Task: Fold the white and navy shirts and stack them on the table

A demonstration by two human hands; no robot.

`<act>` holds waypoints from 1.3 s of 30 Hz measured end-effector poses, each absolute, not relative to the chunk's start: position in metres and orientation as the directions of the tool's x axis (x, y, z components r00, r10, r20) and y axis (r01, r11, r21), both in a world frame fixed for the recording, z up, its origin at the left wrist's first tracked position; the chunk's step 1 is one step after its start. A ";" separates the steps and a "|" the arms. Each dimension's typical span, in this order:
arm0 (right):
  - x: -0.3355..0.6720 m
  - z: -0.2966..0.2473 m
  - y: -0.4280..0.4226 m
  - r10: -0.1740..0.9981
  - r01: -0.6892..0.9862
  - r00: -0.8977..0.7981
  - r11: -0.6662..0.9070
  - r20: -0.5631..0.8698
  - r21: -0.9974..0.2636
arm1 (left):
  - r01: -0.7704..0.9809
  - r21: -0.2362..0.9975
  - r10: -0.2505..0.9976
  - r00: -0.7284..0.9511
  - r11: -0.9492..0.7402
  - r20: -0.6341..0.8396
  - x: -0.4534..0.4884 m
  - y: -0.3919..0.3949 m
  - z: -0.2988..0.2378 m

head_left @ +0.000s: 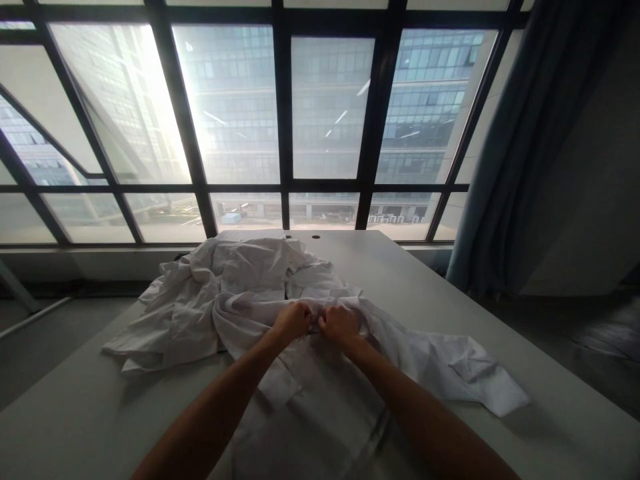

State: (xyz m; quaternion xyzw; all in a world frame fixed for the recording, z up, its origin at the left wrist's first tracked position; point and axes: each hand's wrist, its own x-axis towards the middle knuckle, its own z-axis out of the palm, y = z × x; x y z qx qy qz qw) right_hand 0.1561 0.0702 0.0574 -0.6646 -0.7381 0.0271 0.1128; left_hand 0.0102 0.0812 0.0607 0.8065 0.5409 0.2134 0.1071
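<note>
A white long-sleeved garment, seemingly a shirt (320, 393), is spread over the near middle of the table, one sleeve (465, 367) stretched out to the right. My left hand (294, 321) is closed on its upper edge, near the collar. Right beside it, my right hand (340, 325) pinches the same edge, the two fists almost touching. The fingertips and the bit of cloth between them are partly hidden. Behind the hands lies a heap of crumpled white garments (200, 287), touching the shirt.
The white table (380, 273) reaches to the windows (330, 107), with two dark cable holes near its far edge. A blue-grey curtain (510, 167) hangs at the right. Something pale and blurred (610, 333) is beyond the table's right edge.
</note>
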 end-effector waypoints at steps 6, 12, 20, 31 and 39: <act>0.173 0.039 0.080 0.975 0.752 -0.172 0.223 0.142 -0.620 | 0.589 0.707 0.915 0.328 -0.392 0.234 0.014 0.091 0.033; 0.186 0.023 0.083 0.948 0.396 -0.292 0.237 0.123 -0.887 | 0.393 0.873 0.946 0.260 -0.287 0.194 0.015 0.081 0.020; 0.190 0.026 0.081 0.897 0.377 -0.432 0.270 0.090 -0.886 | 0.503 0.790 0.936 0.227 -0.350 0.270 0.015 0.067 0.018; 0.176 0.035 0.063 0.927 0.699 -0.356 0.345 0.113 -0.626 | 0.615 0.637 0.881 0.398 -0.465 0.258 0.008 0.065 0.014; 0.172 0.023 0.068 0.936 0.795 -0.295 0.352 0.192 -0.494 | 0.554 0.665 0.848 0.466 -0.501 0.250 0.013 0.062 0.013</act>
